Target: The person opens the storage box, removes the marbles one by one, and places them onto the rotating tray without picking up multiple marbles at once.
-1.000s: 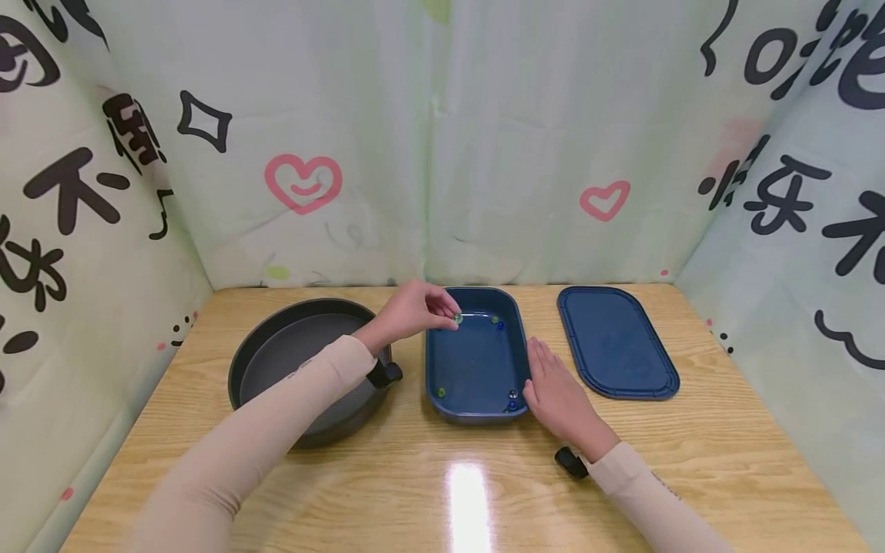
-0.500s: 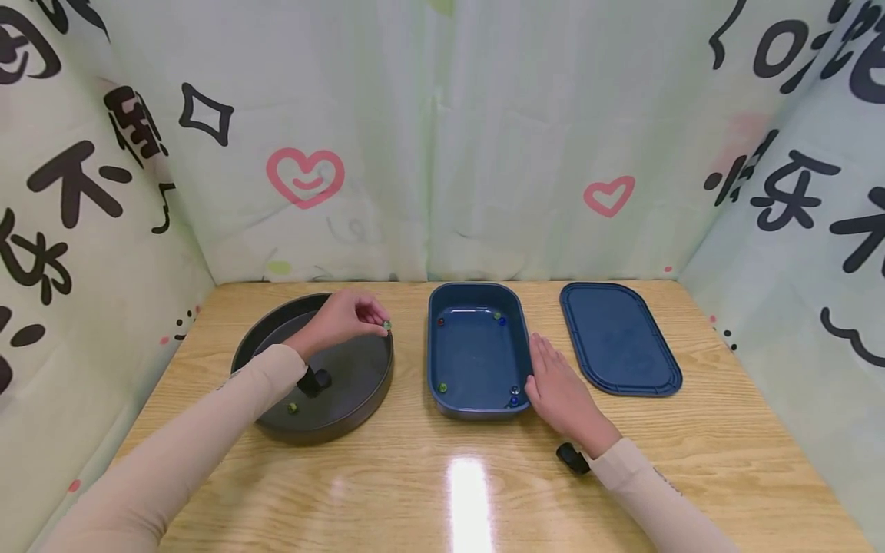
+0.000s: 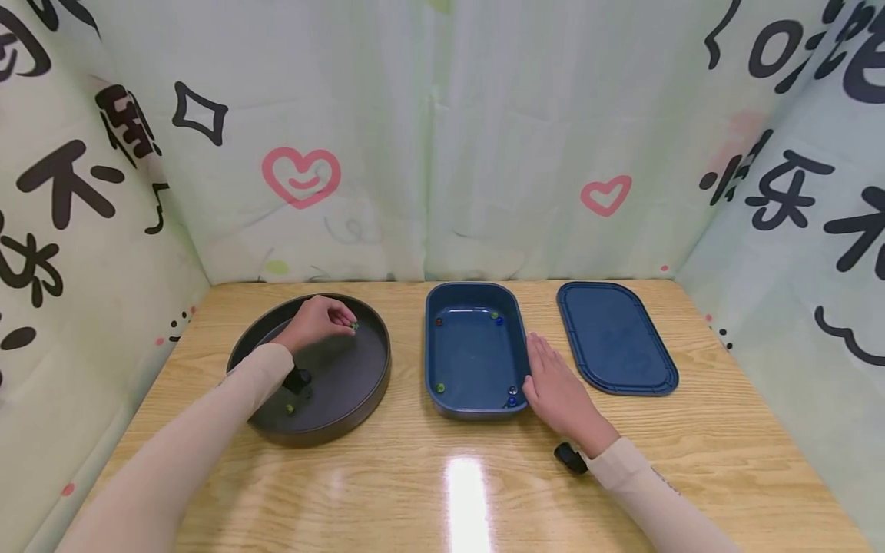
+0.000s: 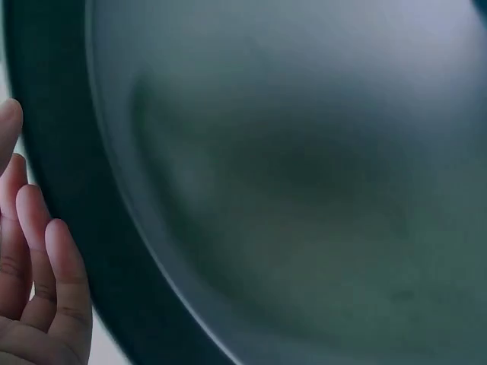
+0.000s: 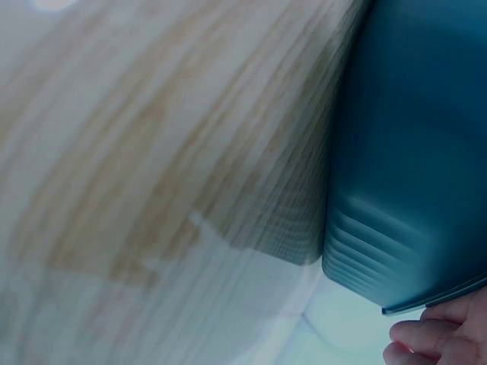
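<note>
My left hand (image 3: pixel 318 321) is over the round dark pan (image 3: pixel 346 384), pinching a small green marble (image 3: pixel 354 326) between thumb and fingertips. Another green marble (image 3: pixel 290 408) lies on the pan's floor. In the left wrist view the fingers (image 4: pixel 67 258) show at the left edge, and the marble is out of sight. My right hand (image 3: pixel 558 388) lies with straight fingers along the right wall of a blue rectangular container (image 3: pixel 470 353). Inside the container are several marbles, among them a reddish one (image 3: pixel 439 322), a green one (image 3: pixel 440 388) and a blue one (image 3: pixel 512 401).
A blue lid (image 3: pixel 618 338) lies flat on the wooden table (image 3: pixel 387 491) to the right of the container. A strip of table separates pan and container. Printed curtains (image 3: pixel 429 153) enclose the back and both sides.
From above the blue container, my left hand has moved left to over the pan, carrying the green marble. The right hand has stayed at the container's side.
</note>
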`<state>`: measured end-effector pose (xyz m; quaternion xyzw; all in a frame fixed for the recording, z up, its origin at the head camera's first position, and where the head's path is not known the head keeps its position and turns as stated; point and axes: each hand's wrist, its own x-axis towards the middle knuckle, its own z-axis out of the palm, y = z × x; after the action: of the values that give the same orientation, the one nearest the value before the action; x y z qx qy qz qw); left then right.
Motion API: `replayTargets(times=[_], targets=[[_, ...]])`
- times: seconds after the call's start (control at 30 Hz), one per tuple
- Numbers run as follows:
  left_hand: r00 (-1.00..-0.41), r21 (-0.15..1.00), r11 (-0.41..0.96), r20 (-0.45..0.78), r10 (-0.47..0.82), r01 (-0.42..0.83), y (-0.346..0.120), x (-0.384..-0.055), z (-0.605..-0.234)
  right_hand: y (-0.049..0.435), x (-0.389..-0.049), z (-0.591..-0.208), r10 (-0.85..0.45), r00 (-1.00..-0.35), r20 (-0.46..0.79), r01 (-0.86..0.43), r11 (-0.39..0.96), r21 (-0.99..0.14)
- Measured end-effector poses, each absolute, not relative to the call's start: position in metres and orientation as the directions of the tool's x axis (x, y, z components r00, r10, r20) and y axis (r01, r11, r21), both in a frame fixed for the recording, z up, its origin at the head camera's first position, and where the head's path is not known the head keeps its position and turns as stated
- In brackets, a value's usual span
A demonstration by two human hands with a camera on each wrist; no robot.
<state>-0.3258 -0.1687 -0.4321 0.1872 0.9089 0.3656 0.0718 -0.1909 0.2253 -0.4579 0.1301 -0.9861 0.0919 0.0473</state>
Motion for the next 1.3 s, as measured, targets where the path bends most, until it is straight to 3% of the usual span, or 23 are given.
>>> replayTargets(times=[0.67,1.3], targets=[[-0.947,0.662,0.728,-0.084,0.31,0.179,-0.216,-0.342,-0.459,0.225,-0.192,-0.459,-0.236,-0.967,0.099,-0.251,0.95,-0.186],[-0.94,0.683,0.716,-0.129,0.317,0.147,-0.228,-0.341,-0.464,0.225,-0.19,-0.458,-0.237,-0.965,0.11,-0.254,0.95,-0.182]])
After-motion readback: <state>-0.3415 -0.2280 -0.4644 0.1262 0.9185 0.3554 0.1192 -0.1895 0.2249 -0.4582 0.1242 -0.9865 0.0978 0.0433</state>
